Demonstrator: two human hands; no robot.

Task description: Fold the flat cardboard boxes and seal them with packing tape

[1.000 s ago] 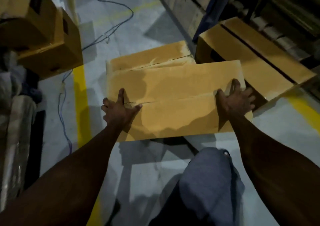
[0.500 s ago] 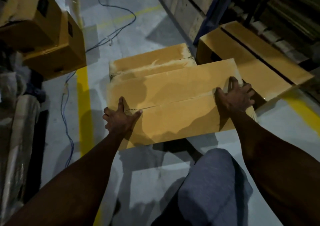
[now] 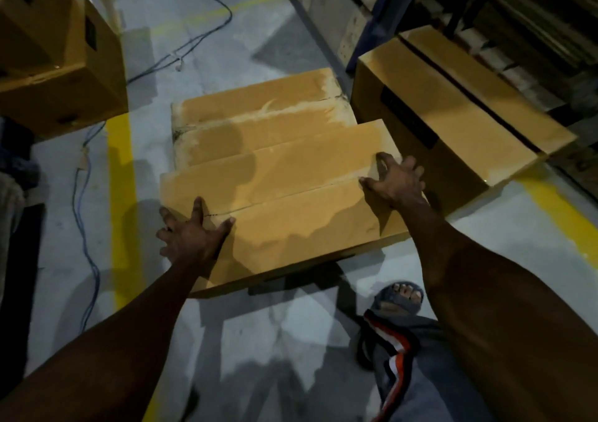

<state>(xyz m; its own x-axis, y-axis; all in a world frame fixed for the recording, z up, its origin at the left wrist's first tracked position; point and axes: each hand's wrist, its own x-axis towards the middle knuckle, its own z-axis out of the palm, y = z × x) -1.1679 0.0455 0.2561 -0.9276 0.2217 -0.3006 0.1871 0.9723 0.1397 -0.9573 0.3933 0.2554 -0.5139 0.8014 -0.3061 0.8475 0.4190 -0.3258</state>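
Observation:
A brown cardboard box [image 3: 291, 201] is in front of me, its two top flaps folded shut and meeting in a long seam. My left hand [image 3: 191, 237] presses on the left end of the seam with spread, straight fingers. At the right end, my right hand [image 3: 396, 180] holds the box with its fingers bent over the edge and its thumb on top. No tape or tape roll is in view.
Another closed box [image 3: 259, 108] lies on the floor just behind. A larger box [image 3: 453, 111] sits to the right by shelving. Stacked boxes [image 3: 58, 49] stand at the left. A blue cable [image 3: 87, 227] and yellow floor lines [image 3: 123, 195] run nearby. My sandalled foot [image 3: 401, 298] is below the box.
The box and both hands stay together while the view shifts. My right hand's fingers have gone from spread flat to bent over the box's end. My foot has come into view.

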